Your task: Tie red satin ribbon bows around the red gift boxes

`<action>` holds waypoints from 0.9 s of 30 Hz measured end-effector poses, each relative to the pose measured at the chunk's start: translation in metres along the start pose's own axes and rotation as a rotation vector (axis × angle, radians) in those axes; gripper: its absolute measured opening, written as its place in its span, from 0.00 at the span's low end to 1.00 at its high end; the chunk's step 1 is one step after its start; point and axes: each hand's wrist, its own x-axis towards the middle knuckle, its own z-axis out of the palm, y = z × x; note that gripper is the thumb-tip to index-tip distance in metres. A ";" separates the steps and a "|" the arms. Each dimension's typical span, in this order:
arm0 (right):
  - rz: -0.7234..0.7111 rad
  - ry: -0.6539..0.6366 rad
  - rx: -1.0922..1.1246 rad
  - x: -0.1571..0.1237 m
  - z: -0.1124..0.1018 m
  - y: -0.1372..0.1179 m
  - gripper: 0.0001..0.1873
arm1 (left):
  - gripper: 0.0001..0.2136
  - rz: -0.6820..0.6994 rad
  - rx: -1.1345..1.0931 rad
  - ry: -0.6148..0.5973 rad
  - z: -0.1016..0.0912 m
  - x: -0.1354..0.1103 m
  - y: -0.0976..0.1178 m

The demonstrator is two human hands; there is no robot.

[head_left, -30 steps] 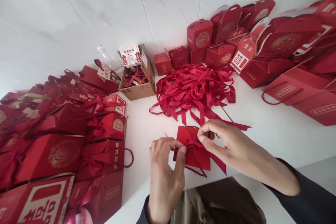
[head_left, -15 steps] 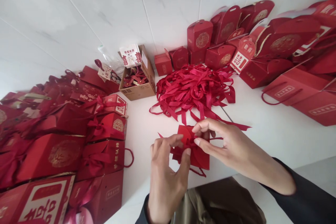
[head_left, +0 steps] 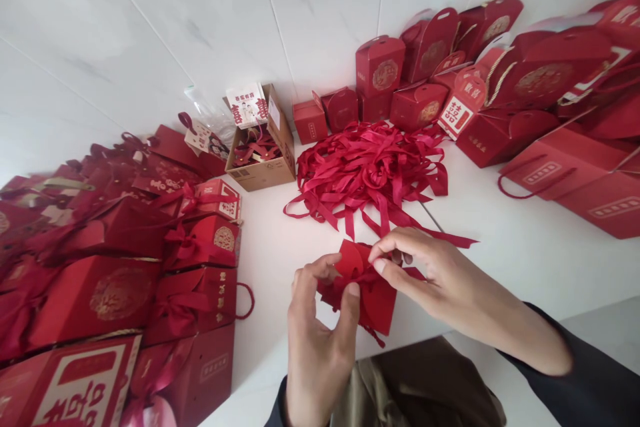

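A small red gift box [head_left: 376, 299] stands on the white table [head_left: 525, 247] near its front edge, with a red ribbon [head_left: 358, 275] tied across its top. My left hand [head_left: 320, 320] pinches the ribbon's left loop between thumb and forefinger. My right hand [head_left: 430, 273] pinches the ribbon on the right side of the knot, fingers curled over the box's top. A loose ribbon tail [head_left: 453, 237] trails right past my right hand.
A heap of red ribbons [head_left: 367, 170] lies just beyond the box. Ribboned red boxes [head_left: 200, 240] are stacked at left, plain red boxes and bags [head_left: 500, 100] at back right. A cardboard carton [head_left: 260, 160] sits by the white wall.
The box has tilted and shifted slightly left. My left hand moved up and left with the ribbon loop; my right hand stayed over the knot.
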 end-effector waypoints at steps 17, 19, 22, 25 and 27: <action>0.089 0.022 0.071 -0.003 0.002 0.003 0.06 | 0.12 -0.055 -0.143 0.063 0.003 0.001 0.004; 0.078 0.019 0.064 -0.002 0.001 0.001 0.04 | 0.12 -0.030 -0.089 0.064 0.003 0.002 0.004; 0.052 -0.004 0.076 0.000 0.001 -0.003 0.05 | 0.15 0.027 -0.093 0.049 0.004 0.001 0.006; 0.064 -0.012 0.102 0.001 0.002 -0.004 0.06 | 0.15 0.027 -0.166 0.094 0.005 0.000 0.005; 0.088 -0.004 0.124 0.000 0.004 -0.004 0.05 | 0.13 -0.025 -0.220 0.152 0.007 0.001 0.005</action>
